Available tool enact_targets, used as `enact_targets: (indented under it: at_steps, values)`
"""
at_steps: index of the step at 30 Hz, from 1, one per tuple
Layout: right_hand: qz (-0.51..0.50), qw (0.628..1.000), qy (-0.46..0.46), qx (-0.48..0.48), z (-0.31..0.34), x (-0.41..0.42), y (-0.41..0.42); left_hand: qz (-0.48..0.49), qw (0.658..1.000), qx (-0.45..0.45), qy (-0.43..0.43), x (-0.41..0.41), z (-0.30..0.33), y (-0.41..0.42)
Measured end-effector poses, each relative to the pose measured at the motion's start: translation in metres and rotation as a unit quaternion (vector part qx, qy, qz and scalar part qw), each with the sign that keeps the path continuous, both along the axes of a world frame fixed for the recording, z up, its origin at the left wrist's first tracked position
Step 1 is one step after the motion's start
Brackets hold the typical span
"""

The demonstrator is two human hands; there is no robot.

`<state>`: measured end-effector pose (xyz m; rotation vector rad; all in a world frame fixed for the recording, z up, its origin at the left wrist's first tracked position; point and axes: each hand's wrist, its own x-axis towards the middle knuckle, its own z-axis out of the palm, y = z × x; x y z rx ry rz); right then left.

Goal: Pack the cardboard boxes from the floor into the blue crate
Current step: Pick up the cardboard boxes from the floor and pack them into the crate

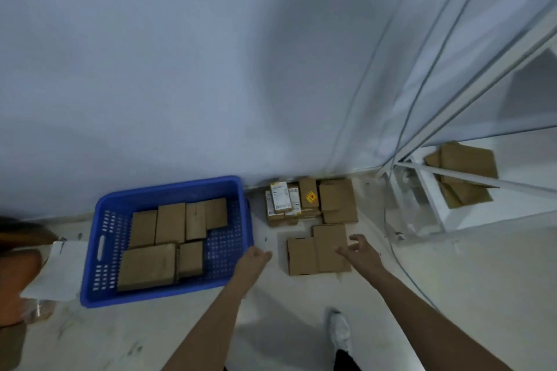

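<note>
**Right hand over the near box pair, left hand idle by crate rim**

Right hand (pixel 360 251) sits at lower centre-right of frame, fingers spread and loosely curved, holding nothing. It overlaps the right edge of the taller cardboard box (pixel 330 247), which lies flat on the floor (pixel 301 304) with its long axis running up-frame, away from the person. Contact can't be confirmed; fingertips look just at or above the box top. A shorter cardboard box (pixel 301 256) lies touching that one on its left side, flat.

Left hand (pixel 256 257) is left of the pair, in the gap between the shorter box and the right wall of the blue crate (pixel 238 190). Fingers relaxed, empty, near both but gripping neither.

Judgement: right hand is nearer the taller box, left hand nearer the shorter one. Crate lies to frame left of both, so the carry goes leftward across the left hand's position.

Crate is centre-left of frame, holding six flat brown boxes (pixel 170 223); its right portion shows bare mesh bottom, so room is left. More stock waits above the pair by the wall: a stack of small printed cartons (pixel 280 197) and larger brown boxes (pixel 337 200).
</note>
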<state>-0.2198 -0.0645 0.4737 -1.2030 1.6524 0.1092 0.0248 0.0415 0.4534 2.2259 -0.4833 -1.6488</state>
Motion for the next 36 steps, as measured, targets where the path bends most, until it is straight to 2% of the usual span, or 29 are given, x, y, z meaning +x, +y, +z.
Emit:
enact_targets:
  at_steps: [8,13,21,26,30,36]
  values:
    - [0.035,0.999,0.016,0.022,-0.022,-0.087,-0.042,0.032,0.999,0.017,0.002,-0.089,-0.016,-0.017]
    - [0.071,0.996,0.040,0.029,-0.063,-0.093,-0.040,0.039,0.998,0.041,0.011,-0.105,-0.059,-0.021]
    - [0.101,0.988,0.029,0.112,-0.159,-0.079,-0.029,-0.031,0.997,0.069,-0.031,-0.107,-0.144,-0.035]
    - [0.150,0.979,0.044,0.127,-0.245,-0.069,-0.039,-0.053,0.995,0.082,-0.001,-0.098,-0.232,-0.052]
    - [0.172,0.975,0.051,0.129,-0.350,-0.060,-0.055,-0.082,0.990,0.114,-0.006,-0.086,-0.333,-0.070]
    - [0.271,0.937,0.059,0.213,-0.509,-0.026,-0.084,-0.238,0.958,0.159,-0.014,-0.057,-0.465,-0.104]
